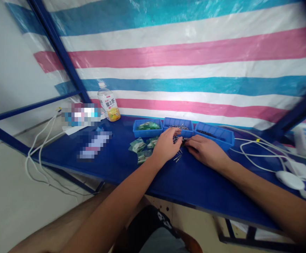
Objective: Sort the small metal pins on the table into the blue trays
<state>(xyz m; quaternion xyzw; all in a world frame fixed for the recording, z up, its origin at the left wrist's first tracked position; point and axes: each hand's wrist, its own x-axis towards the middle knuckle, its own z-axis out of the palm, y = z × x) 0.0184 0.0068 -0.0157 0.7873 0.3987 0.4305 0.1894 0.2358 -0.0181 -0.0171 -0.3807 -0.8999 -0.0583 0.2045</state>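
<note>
My left hand (166,144) rests on the blue table (111,165) with its fingers curled down over a small heap of thin metal pins (178,157). My right hand (205,149) lies beside it, fingers closed and pointing at the same heap. What the fingertips pinch is hidden. Small green packets (139,147) lie just left of my left hand. Behind the hands stand three blue trays: the left tray (147,127) holds green packets, the middle tray (178,125) holds pins, the right tray (214,134) holds dark small parts.
A drink bottle (108,103) stands at the back left by blurred boxes. White cables (258,154), a white mouse-like device (290,179) and a charger lie on the right. A striped tarp hangs behind. More white cables hang off the left edge.
</note>
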